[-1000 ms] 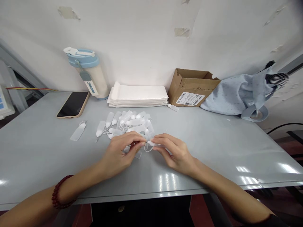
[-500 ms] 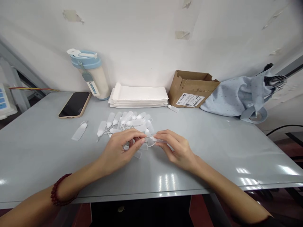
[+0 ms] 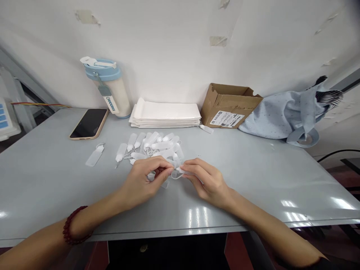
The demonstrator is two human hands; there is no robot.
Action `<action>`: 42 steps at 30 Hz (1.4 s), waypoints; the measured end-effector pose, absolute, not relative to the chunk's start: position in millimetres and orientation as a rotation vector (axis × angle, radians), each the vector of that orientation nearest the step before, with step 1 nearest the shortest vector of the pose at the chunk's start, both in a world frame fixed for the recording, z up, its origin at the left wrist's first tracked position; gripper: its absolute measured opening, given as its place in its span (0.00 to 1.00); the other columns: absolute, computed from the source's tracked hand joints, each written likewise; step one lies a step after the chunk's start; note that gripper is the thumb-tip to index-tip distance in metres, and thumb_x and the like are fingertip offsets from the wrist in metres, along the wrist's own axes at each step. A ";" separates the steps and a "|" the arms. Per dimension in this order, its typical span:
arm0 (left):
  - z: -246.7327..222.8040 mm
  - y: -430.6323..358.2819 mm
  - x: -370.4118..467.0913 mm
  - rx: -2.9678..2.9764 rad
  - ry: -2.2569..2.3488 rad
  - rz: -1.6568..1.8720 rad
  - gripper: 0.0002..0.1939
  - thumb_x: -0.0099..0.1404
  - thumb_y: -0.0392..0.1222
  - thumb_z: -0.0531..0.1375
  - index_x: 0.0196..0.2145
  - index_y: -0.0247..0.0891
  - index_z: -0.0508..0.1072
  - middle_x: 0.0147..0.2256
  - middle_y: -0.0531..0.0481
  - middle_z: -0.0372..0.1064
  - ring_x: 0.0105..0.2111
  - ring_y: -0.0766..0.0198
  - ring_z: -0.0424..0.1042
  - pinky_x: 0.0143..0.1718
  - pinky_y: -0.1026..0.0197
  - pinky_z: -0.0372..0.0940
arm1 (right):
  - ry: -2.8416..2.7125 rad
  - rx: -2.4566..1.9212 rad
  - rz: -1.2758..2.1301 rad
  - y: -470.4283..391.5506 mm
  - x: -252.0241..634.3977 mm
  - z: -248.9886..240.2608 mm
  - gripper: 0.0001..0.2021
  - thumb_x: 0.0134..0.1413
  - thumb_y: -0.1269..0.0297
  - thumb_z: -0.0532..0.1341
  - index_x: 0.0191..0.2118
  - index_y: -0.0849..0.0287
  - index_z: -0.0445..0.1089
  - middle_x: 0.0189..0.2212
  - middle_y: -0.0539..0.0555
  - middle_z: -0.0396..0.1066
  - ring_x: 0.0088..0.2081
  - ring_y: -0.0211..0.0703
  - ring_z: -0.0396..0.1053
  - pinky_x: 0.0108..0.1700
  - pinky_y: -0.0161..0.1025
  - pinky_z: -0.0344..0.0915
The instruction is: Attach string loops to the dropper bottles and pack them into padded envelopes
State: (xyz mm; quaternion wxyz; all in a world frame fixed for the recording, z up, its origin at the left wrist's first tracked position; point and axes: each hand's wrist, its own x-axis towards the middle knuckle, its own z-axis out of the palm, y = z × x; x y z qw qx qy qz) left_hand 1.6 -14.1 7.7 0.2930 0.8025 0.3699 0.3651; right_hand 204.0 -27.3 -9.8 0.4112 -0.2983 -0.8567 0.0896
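My right hand is closed around a small clear squeeze bottle with a white nozzle top; most of its body is hidden by the fingers. A thin clear cap strap loops from that top toward my left hand. Thumb and forefinger of my left hand pinch the strap's far end, and the tip itself is hidden. Behind both hands lies a loose pile of similar squeeze bottles, some partly covered by my left hand. One more squeeze bottle lies apart on the left.
On the grey table stand a blue-lidded tumbler and a phone. White envelopes are stacked along the wall. To their right are a cardboard box, a small bottle and a light-blue cloth bag.
Both hands have shifted only slightly, and the strap loop between them sits a little lower. The fingertips of my left hand are lower and pressed closer together. The pile of bottles looks unchanged.
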 end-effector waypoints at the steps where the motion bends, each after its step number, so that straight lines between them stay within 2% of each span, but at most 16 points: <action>1: 7.4 -14.3 1.4 2.138 0.982 0.972 0.08 0.64 0.35 0.55 0.31 0.37 0.73 0.24 0.54 0.69 0.23 0.71 0.65 0.24 0.68 0.59 | -2.157 -0.750 0.223 -27.4 203.9 -9.7 0.11 0.59 0.76 0.52 0.45 0.61 0.66 0.36 0.59 0.70 0.36 0.42 0.70 0.35 0.39 0.72; 21: 4.4 -15.6 2.1 2.110 0.959 0.932 0.08 0.65 0.34 0.55 0.31 0.37 0.72 0.26 0.53 0.69 0.25 0.70 0.65 0.27 0.67 0.59 | -2.153 -0.749 0.253 -28.8 202.5 -14.2 0.11 0.59 0.77 0.53 0.46 0.61 0.64 0.36 0.59 0.69 0.38 0.42 0.70 0.36 0.41 0.72; 25: 6.1 -14.8 2.1 2.109 0.940 0.929 0.08 0.65 0.35 0.55 0.31 0.36 0.73 0.27 0.53 0.70 0.26 0.70 0.66 0.28 0.67 0.60 | -2.171 -0.729 0.235 -27.8 202.4 -13.2 0.10 0.58 0.78 0.54 0.45 0.64 0.64 0.36 0.61 0.70 0.38 0.42 0.69 0.37 0.40 0.71; 32: 16.2 -10.6 -1.3 2.128 1.001 0.942 0.13 0.67 0.36 0.52 0.28 0.36 0.74 0.24 0.55 0.69 0.25 0.70 0.67 0.28 0.68 0.60 | -2.197 -0.707 0.149 -26.3 201.7 -12.4 0.12 0.58 0.78 0.55 0.47 0.64 0.63 0.37 0.61 0.69 0.39 0.43 0.68 0.38 0.40 0.71; 38: 9.8 -10.4 -0.8 2.253 0.984 0.922 0.06 0.64 0.35 0.57 0.31 0.38 0.73 0.24 0.56 0.68 0.21 0.73 0.60 0.24 0.69 0.58 | -2.235 -0.736 0.177 -22.5 203.6 -15.2 0.12 0.60 0.75 0.54 0.49 0.62 0.61 0.39 0.60 0.68 0.40 0.43 0.68 0.40 0.40 0.71; 42: 12.1 -10.2 -5.5 2.403 1.022 1.093 0.06 0.64 0.33 0.56 0.30 0.37 0.71 0.24 0.56 0.67 0.21 0.72 0.60 0.24 0.68 0.58 | -2.249 -0.873 0.079 -10.3 213.4 -14.9 0.15 0.60 0.70 0.56 0.52 0.61 0.58 0.43 0.63 0.66 0.45 0.49 0.65 0.44 0.47 0.69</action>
